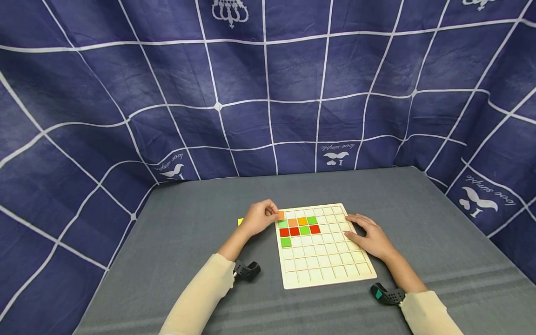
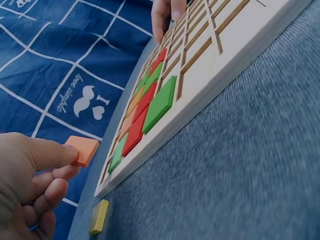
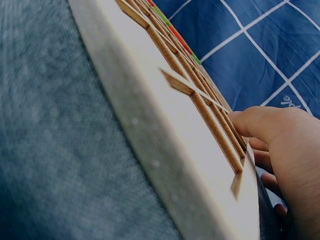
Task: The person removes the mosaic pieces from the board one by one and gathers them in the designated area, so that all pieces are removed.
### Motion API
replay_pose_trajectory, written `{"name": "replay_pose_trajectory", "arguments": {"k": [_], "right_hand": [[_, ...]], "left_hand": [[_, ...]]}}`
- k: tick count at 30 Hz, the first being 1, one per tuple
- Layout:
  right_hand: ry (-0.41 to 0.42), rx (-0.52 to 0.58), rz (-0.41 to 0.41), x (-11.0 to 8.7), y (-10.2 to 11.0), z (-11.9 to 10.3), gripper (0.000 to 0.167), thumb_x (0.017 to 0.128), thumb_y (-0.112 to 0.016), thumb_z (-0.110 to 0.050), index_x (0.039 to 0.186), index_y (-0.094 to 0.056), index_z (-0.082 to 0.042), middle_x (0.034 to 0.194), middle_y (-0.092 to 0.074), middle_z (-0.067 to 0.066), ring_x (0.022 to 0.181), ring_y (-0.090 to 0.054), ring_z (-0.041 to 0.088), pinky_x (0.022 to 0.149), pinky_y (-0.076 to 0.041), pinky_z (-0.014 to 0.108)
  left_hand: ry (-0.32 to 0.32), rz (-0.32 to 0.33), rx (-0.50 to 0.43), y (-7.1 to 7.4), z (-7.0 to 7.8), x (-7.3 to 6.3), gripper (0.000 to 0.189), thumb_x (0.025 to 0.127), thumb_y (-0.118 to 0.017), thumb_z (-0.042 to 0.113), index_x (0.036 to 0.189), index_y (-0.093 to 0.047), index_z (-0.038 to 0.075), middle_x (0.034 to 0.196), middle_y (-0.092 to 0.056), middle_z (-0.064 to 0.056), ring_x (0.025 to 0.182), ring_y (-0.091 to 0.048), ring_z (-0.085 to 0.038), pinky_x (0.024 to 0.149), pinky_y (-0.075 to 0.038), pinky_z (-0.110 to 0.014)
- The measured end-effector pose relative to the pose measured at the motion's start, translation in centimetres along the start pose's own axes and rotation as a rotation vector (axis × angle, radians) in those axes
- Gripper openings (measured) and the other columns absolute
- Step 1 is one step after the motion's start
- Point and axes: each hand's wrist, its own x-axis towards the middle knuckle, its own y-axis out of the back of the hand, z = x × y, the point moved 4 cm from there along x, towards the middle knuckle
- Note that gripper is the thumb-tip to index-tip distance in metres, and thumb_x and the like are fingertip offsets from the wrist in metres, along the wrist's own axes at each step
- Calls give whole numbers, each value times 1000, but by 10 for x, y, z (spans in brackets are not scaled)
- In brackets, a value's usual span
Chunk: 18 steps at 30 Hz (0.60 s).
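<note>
An orange square tile point(image 2: 83, 150) is pinched between the thumb and fingertips of my left hand point(image 1: 258, 217), close by the far left corner of a wooden grid board point(image 1: 335, 274). In the left wrist view that tile stands beside the board's edge. My right hand point(image 1: 370, 237) rests on the board's right edge, thumb on top and the other fingers along the rim. Colored tiles sit in the board's left cells: a light green tile point(image 1: 283, 224), an orange one point(image 1: 292, 223), a yellow-orange one point(image 1: 302, 221), red ones point(image 1: 295, 231) and green ones point(image 1: 286, 242).
A yellow tile point(image 2: 99, 217) lies on the grey cloth point(image 1: 201, 209) left of the board, partly behind my left hand in the head view. A blue curtain point(image 1: 293, 83) with white lines hangs behind the table. Each wrist wears a black band point(image 1: 387, 295).
</note>
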Motion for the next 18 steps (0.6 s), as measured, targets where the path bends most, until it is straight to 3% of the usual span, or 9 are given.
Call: {"name": "replay_pose_trajectory", "arguments": {"k": [10,18], "right_hand": [[2,2,3,0,-2,3,54,92,-69,-33,135,-56,-4,141,-46,26,135,-33,44,103,-26,64],[2,3,-3,0,1,-1,54,92,-68,-33,136,-56,-4,142,-45,26,135,-32,44,103,-26,64]], "left_hand": [[-9,42,19,16,-7,-9,11,86,-74,10,86,-63,10,73,-60,3,64,-52,-11,60,-44,-27],[41,68,34,33,-17,-17,12,85,-76,10,85,-64,10,71,-60,3,60,-52,-11,56,-43,-27]]}}
